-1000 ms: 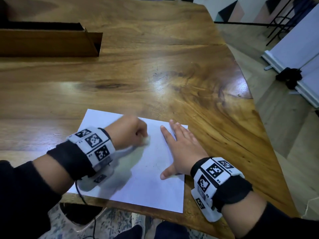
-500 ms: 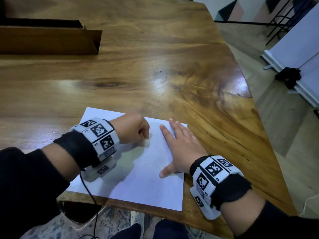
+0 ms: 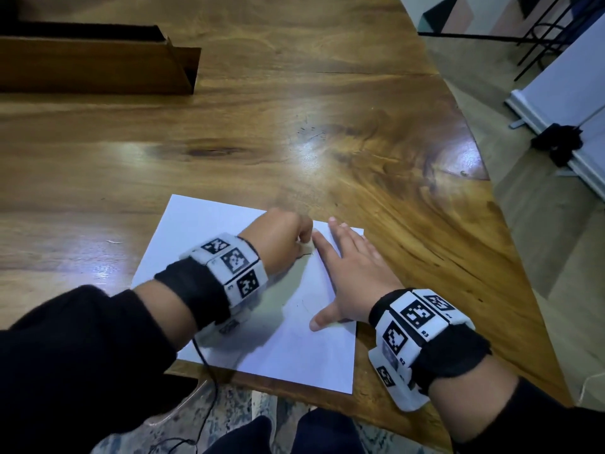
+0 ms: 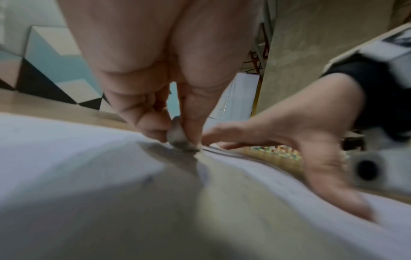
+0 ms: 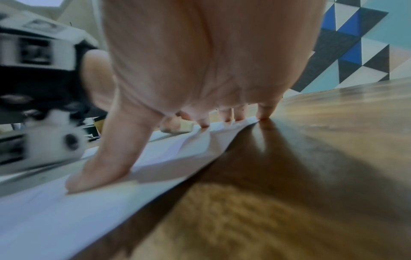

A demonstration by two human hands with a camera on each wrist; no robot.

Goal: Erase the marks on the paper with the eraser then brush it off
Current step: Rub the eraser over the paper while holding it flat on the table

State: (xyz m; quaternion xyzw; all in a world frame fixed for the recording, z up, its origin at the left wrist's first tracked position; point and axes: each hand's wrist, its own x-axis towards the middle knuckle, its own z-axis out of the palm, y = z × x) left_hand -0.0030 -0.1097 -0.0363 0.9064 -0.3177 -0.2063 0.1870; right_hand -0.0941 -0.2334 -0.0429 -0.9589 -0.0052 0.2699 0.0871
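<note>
A white sheet of paper [image 3: 209, 224] lies at the near edge of the wooden table [image 3: 294, 126]. My left hand [image 3: 281, 244] is curled into a fist over the sheet's upper middle. In the left wrist view its thumb and fingers pinch a small grey-smudged eraser [image 4: 177, 139], whose tip presses on the paper [image 4: 66, 158]. My right hand [image 3: 353, 273] lies flat with spread fingers on the sheet's right part, holding it down; the paper [image 5: 66, 211] buckles slightly under the fingertips [image 5: 227, 117]. Faint pencil marks [image 3: 304, 306] show near the right thumb.
A brown open box [image 3: 98, 60] stands at the table's far left. The table's right edge curves away to a floor with a white panel [image 3: 563, 93] and a black stand. The sheet's lower edge slightly overhangs the near table edge.
My left hand with the eraser has shifted up and to the right across the sheet, ending close to the right index finger. The right hand has stayed flat on the paper.
</note>
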